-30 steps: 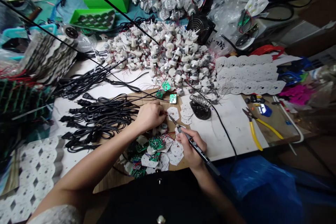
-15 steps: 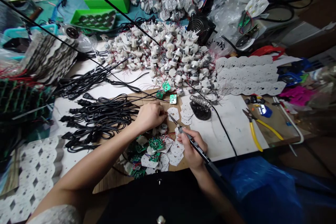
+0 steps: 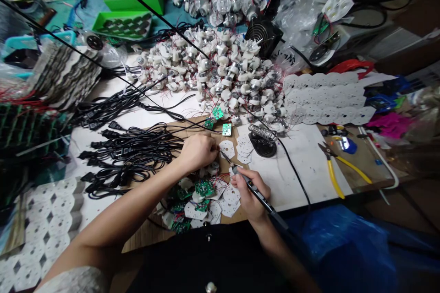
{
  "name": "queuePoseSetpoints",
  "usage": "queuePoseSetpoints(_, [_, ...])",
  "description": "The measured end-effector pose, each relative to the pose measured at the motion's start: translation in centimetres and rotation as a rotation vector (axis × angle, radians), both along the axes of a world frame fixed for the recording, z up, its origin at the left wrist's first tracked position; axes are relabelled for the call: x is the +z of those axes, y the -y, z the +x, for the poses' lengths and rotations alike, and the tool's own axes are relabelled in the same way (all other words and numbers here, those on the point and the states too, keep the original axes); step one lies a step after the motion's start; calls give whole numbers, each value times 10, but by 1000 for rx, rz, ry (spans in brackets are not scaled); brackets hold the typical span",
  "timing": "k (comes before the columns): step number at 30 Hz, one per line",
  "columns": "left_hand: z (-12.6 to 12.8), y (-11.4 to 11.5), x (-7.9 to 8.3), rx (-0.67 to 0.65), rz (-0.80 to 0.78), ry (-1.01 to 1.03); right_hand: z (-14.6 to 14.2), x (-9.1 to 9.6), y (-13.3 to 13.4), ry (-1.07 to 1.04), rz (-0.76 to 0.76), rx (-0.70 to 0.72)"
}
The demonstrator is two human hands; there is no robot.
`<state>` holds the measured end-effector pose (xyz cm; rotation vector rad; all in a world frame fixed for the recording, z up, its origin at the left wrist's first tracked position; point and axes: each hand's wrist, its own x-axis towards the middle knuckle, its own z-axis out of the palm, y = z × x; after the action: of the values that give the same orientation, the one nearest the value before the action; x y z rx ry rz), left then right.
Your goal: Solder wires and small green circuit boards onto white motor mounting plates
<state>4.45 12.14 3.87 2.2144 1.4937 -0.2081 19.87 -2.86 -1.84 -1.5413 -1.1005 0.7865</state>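
My right hand [image 3: 252,192] grips a soldering iron [image 3: 256,188] like a pen, its tip pointing up and left to a white hexagonal board [image 3: 227,149]. Just left of that tip, my left hand [image 3: 199,151] is closed with the fingertips pinched; what they hold is hidden. Under my hands lies a heap of green circuit boards [image 3: 204,187], small motors with red wires and white plates [image 3: 229,199]. A small green board [image 3: 226,129] rests a little beyond my left hand. To the right stands a soldering iron holder [image 3: 263,141] with a coiled spring.
A large pile of white-capped motors [image 3: 220,68] fills the table's middle. Black power cords [image 3: 130,155] lie at left, yellow-handled cutters [image 3: 338,169] at right. White perforated sheets [image 3: 326,96] sit at back right. Across the table, another person's hands touch a green bin [image 3: 134,2].
The other person's hands and the green bin have shifted slightly left. My own hands and the soldering iron have barely moved.
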Motion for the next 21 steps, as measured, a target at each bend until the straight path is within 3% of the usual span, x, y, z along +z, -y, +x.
queuePoseSetpoints(7, [0, 0, 1, -32, 14, 7, 0, 2, -1, 53, 19, 12])
queuePoseSetpoints(15, [0, 3, 1, -34, 35, 8, 2, -1, 1, -67, 59, -56])
queuePoseSetpoints(21, [-11, 3, -9, -30, 107, 237, 2, -2, 1, -90, 66, -83])
